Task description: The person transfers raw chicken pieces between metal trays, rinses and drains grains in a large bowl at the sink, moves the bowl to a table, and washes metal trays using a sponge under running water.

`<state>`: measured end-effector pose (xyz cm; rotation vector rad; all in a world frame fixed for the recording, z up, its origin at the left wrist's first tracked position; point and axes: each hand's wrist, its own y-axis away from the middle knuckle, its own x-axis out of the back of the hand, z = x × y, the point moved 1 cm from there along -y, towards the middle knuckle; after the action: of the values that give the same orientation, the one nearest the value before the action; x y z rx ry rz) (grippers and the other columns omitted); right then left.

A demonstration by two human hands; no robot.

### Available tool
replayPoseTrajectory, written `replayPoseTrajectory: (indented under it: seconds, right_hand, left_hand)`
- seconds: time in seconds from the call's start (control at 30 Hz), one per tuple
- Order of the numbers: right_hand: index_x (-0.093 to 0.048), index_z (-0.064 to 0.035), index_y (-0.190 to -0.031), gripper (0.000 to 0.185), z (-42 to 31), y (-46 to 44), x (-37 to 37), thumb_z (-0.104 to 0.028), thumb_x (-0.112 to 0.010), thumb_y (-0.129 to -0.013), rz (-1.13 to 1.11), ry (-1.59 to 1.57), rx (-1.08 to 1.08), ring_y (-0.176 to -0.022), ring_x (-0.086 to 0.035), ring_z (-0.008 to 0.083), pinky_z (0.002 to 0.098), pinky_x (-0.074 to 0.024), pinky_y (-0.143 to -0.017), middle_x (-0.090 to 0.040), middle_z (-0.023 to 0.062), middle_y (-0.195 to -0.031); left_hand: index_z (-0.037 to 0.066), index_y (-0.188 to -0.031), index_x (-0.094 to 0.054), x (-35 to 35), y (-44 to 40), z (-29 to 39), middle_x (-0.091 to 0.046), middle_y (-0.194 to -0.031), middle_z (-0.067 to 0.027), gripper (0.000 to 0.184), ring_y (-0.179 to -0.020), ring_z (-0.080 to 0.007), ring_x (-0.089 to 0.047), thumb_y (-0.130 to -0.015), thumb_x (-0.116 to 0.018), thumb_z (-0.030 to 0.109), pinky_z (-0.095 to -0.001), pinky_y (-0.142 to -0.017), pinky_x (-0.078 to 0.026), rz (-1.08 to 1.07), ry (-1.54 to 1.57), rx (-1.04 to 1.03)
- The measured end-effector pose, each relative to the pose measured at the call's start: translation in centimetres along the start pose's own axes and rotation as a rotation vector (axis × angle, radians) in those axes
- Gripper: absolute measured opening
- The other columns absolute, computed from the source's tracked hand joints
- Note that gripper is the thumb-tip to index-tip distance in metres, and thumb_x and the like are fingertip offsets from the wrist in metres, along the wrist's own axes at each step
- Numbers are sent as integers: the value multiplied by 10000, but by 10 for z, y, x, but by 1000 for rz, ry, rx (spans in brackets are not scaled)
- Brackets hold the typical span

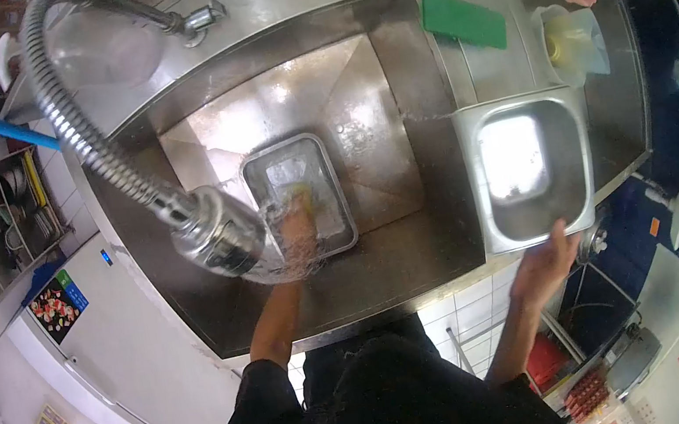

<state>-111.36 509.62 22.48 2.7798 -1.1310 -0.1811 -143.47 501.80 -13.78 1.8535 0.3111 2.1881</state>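
My left hand [298, 232] reaches down into a shallow rectangular metal tray [347, 211] in the sink, under running water. Its fingers are closed on a yellow-green sponge [302, 191], partly hidden by the hand and splashes. On the counter to the right stands a deep rectangular steel pan [576, 161], upright, with a bright reflection inside. At its near right corner is my right hand [545, 264], a fingertip over the rim and the other fingers partly hidden; it seems to grip the edge.
A flexible spray tap [223, 230] hangs over the left of the sink [373, 144], close to my left arm. Behind the pan lie a green scouring pad [464, 20] and a translucent plastic jug [575, 43]. A white fridge [124, 335] stands at left.
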Motion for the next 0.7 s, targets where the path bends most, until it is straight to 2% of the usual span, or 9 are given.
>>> replayPoseTrajectory:
  seconds: [0.03,0.17,0.3,0.33,0.43,0.57,0.6,0.67,0.7]
  right_hand:
    - [-431,-2,-1346,466,-1,-11,3,-110,-585,-921,39,-60,-22,-1115,-553,200,354,-415,-985,-568,114,-1239]
    - [-458,-5,-1313,421,33,-56,61,-122,-574,-925,63,-155,-179,-1128,-545,177,340,-399,-995,-582,97,-1230]
    - [-528,-25,-1242,357,50,-65,90,-242,-561,-960,60,-115,-245,-1128,-548,187,322,-388,-997,-585,64,-1244]
    - [-583,-64,-1123,301,39,-54,48,-325,-516,-987,170,-44,-238,-945,-582,144,300,-445,-833,-641,20,-1042]
    - [-561,-102,-985,291,54,-27,93,-384,-489,-991,287,96,-132,-787,-510,100,279,-413,-702,-558,-8,-806]
    - [-563,-102,-893,311,87,70,72,-373,-451,-997,133,642,153,-595,-439,81,278,-339,-532,-438,3,-633]
    - [-520,-94,-837,243,122,85,76,-286,-494,-984,-166,615,352,-633,-461,148,283,-418,-609,-486,14,-710]
    - [-601,-23,-974,191,131,85,-18,-206,-572,-932,-564,938,2,-617,-618,268,376,-503,-605,-630,119,-731]
    - [-590,-27,-1030,215,164,83,-40,-219,-552,-942,-703,978,-243,-822,-646,350,426,-507,-710,-629,222,-874]
  left_hand:
    - [47,-1333,-435,-25,13,-1,-389,-1441,-162,533,-1191,-404,-485,-852,-625,176,-479,-963,-444,-275,123,28]
    - [86,-1318,-492,-16,-40,-10,-436,-1406,-156,468,-1287,-375,-401,-862,-560,168,-510,-1080,-321,-208,131,-252]
    - [132,-1312,-528,-10,-19,-18,-542,-1297,-194,489,-1200,-399,-484,-834,-615,181,-553,-984,-377,189,177,175]
    - [128,-1332,-509,-21,0,-13,-517,-1323,-194,517,-1199,-405,-482,-830,-617,185,-547,-998,-377,143,179,78]
    - [136,-1364,-460,-23,-4,11,-421,-1403,-213,579,-1211,-430,-459,-814,-635,169,-512,-1036,-384,-116,136,54]
    - [66,-1251,-532,10,-58,1,-431,-1350,-243,477,-1193,-453,-449,-792,-651,121,-485,-1024,-393,7,368,138]
    - [43,-1213,-556,14,-63,-10,-465,-1305,-251,439,-1187,-451,-450,-791,-653,111,-484,-1013,-396,81,354,201]
    - [52,-1209,-563,17,-36,-19,-477,-1288,-254,436,-1186,-453,-452,-791,-663,123,-481,-996,-406,191,305,157]
    - [50,-1256,-506,16,-15,-14,-495,-1265,-222,502,-1162,-419,-488,-783,-665,112,-475,-942,-448,111,188,71]
